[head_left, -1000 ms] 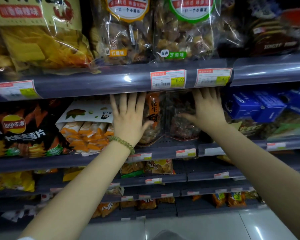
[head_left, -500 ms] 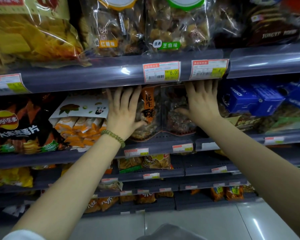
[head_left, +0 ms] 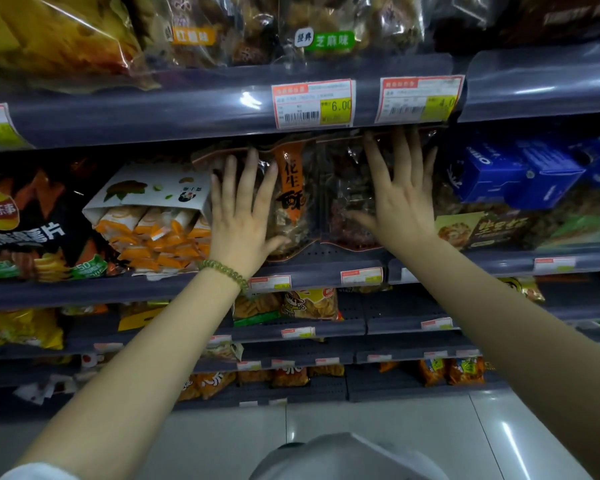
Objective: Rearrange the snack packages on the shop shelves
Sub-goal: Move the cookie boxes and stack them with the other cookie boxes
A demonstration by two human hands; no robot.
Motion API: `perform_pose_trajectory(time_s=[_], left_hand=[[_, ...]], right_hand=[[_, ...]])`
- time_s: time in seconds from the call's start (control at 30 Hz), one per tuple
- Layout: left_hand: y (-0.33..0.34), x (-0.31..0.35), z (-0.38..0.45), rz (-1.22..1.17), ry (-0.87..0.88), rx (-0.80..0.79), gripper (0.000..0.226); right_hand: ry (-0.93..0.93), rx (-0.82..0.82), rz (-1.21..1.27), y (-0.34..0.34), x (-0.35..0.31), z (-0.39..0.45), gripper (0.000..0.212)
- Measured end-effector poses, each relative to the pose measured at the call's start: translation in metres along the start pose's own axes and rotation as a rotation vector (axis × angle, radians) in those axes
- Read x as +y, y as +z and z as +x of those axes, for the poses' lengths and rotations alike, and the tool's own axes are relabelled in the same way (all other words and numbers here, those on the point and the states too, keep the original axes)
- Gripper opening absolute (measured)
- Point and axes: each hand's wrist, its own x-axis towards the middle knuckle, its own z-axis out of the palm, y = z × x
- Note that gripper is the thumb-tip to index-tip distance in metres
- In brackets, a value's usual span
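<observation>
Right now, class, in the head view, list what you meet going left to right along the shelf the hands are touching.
Black crisp bag → white-topped pack of orange sachets → left hand → clear packet with orange label → dark clear packet → right hand → blue boxes.

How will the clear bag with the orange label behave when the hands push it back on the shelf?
The clear bag with the orange label looks like thin glossy film, so it probably crumples and feels slippery. It stands upright, pressed by the flat left hand, so it may tip backward. Its lumpy contents seem brittle.
</observation>
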Motion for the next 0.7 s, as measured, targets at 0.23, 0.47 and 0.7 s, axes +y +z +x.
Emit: perform_pose_trajectory(time_s=[0.23,0.47,0.7], left_hand=[[0.003,0.003,-0.008,0.015,-0.032,-0.074,0.120],[-0.013,0.026,-0.013,-0.112,-0.013,-0.038,0.105],[-0.055,0.100,0.013,-0.770,0.102,-0.092,0.057]], right_hand=[[-0.017,-0.081,-0.014,0.008,0.002,-0.016,0.111],[-0.044,-0.041,0.019,-0.010,0.001,-0.023,0.092],[-0.006,0.156,0.132,-0.071,0.047,-0.057,0.052]])
